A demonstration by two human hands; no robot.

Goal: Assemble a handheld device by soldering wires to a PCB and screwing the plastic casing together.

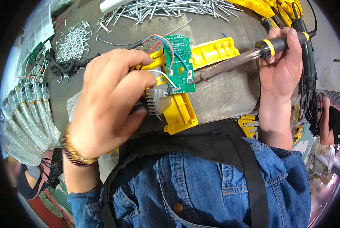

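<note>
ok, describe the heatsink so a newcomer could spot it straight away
Start at the grey bench and find the yellow plastic housing in the middle, with the green circuit board lying on it. The heatsink sits at the board's lower left corner, right at the left hand's fingertips. It is the only finned, bare silver metal block there; its neighbours are yellow plastic or green board.

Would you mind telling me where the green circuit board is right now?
In the head view, the green circuit board lies just above centre on the yellow plastic housing, between the left hand and the soldering iron held by the right hand.
</note>
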